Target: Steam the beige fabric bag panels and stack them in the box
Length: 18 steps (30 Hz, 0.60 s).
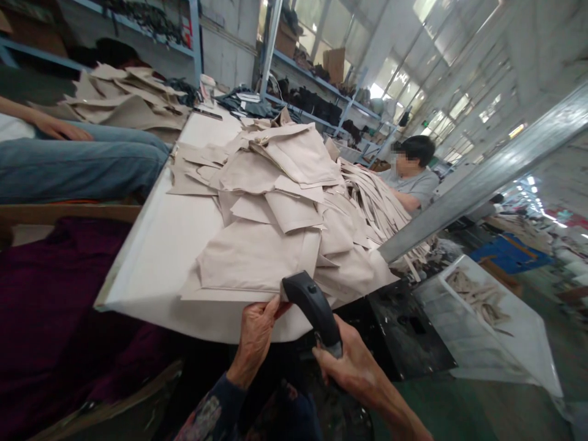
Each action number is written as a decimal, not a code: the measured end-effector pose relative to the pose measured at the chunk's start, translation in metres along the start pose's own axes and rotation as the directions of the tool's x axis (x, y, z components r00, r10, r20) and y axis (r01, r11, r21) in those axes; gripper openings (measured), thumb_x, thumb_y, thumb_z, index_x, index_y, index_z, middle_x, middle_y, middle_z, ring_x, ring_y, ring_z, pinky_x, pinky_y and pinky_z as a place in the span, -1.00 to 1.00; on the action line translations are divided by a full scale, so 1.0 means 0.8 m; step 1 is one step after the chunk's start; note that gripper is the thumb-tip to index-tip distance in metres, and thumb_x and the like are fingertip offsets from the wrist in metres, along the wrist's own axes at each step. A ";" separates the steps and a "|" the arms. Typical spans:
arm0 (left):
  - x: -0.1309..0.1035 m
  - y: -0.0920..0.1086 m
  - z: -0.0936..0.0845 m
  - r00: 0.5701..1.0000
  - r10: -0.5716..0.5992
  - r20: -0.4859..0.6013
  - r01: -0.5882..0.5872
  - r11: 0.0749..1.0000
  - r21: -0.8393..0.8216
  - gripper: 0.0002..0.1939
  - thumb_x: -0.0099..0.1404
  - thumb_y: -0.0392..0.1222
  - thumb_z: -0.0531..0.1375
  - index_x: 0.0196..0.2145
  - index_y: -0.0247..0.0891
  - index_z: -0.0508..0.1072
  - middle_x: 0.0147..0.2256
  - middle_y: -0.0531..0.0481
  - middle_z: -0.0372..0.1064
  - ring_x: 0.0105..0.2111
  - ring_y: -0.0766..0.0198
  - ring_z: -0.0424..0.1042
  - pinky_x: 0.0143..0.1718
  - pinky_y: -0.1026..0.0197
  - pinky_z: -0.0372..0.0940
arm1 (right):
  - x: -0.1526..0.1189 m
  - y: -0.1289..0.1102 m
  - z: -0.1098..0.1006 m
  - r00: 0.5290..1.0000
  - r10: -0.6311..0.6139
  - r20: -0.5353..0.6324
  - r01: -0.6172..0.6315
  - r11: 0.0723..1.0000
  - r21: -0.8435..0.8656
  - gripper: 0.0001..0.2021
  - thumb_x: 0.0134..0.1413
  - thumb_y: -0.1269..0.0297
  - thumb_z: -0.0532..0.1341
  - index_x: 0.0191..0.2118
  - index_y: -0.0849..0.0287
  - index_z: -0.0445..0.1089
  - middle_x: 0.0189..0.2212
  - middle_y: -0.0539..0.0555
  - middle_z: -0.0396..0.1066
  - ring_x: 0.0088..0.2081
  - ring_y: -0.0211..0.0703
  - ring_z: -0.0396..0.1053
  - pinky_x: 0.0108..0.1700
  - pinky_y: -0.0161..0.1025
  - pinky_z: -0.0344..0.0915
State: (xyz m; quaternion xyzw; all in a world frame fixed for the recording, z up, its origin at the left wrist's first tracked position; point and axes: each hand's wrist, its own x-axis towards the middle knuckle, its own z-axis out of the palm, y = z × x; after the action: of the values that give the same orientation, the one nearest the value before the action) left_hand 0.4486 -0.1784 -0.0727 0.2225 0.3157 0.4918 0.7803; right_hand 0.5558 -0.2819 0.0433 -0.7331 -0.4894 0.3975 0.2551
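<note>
At the near edge of the table, my left hand (255,337) is closed, thumb and fingers pinching the front edge of a beige fabric-like panel (250,257). The panel lies nearly flat and has a folded or stitched border along its near and right sides. My right hand (346,361) is wrapped round the grip of a black handheld tool (313,303) with a curved body and a button on top. The tool's head meets the panel's near right corner, close to my left fingertips. Its working tip is hidden.
Beige pieces (294,153) are heaped on the white table (151,257), with long strips (372,196) at the right. A metal post (482,177) slants across the right. A translucent bin (487,331) stands below it. One person (416,174) is beyond; another's legs (82,159) show left.
</note>
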 end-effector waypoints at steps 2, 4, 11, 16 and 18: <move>-0.002 -0.004 0.004 1.000 0.001 -0.008 -0.001 1.000 -0.011 -0.78 -0.01 -0.12 0.35 -0.48 -0.37 0.56 -0.40 -0.10 0.53 -0.35 0.18 0.49 -0.11 0.05 0.38 | 0.006 -0.001 -0.003 1.000 -0.005 -0.022 0.006 0.999 0.038 -0.89 0.02 0.39 0.11 -0.31 0.15 0.14 -0.62 -0.17 0.18 -0.64 -0.32 0.25 -0.58 -0.39 0.22; -0.002 -0.006 0.006 1.000 0.010 -0.008 -0.011 0.999 -0.038 -0.78 -0.02 -0.13 0.35 -0.47 -0.36 0.55 -0.38 -0.09 0.53 -0.34 0.18 0.49 -0.13 0.06 0.39 | 0.003 0.000 -0.009 0.999 -0.010 -0.032 0.011 1.000 0.029 -0.89 0.02 0.38 0.12 -0.31 0.14 0.13 -0.60 -0.17 0.18 -0.64 -0.33 0.26 -0.59 -0.39 0.23; 0.001 -0.003 0.011 0.999 0.026 -0.027 -0.027 0.999 -0.044 -0.78 -0.05 -0.13 0.36 -0.50 -0.37 0.54 -0.44 -0.11 0.52 -0.39 0.19 0.49 -0.16 0.05 0.39 | -0.037 0.015 -0.016 0.998 0.052 -0.030 -0.056 0.985 -0.163 -0.92 0.01 0.40 0.13 -0.35 0.15 0.17 -0.53 -0.10 0.22 -0.54 -0.31 0.26 -0.52 -0.38 0.18; -0.002 0.001 0.013 1.000 0.016 -0.003 -0.016 0.999 -0.029 -0.74 -0.09 -0.10 0.39 -0.49 -0.36 0.54 -0.43 -0.12 0.52 -0.36 0.15 0.50 -0.18 0.07 0.40 | -0.038 0.008 -0.006 0.997 0.076 -0.032 -0.081 0.974 -0.212 -0.91 -0.02 0.38 0.15 -0.35 0.16 0.21 -0.52 -0.06 0.27 -0.50 -0.27 0.27 -0.50 -0.37 0.16; -0.005 0.001 0.013 1.000 -0.010 0.021 0.010 1.000 -0.019 -0.72 -0.08 -0.10 0.38 -0.46 -0.37 0.55 -0.40 -0.14 0.53 -0.33 0.12 0.51 -0.17 0.05 0.40 | -0.028 0.002 -0.004 0.998 0.046 -0.050 -0.055 0.979 -0.195 -0.91 -0.03 0.39 0.15 -0.37 0.16 0.19 -0.55 -0.07 0.26 -0.52 -0.28 0.27 -0.51 -0.37 0.16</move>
State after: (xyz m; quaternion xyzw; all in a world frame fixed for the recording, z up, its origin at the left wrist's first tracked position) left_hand 0.4541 -0.1819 -0.0638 0.2184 0.3041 0.4887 0.7881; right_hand 0.5545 -0.3033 0.0514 -0.7755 -0.5016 0.3372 0.1824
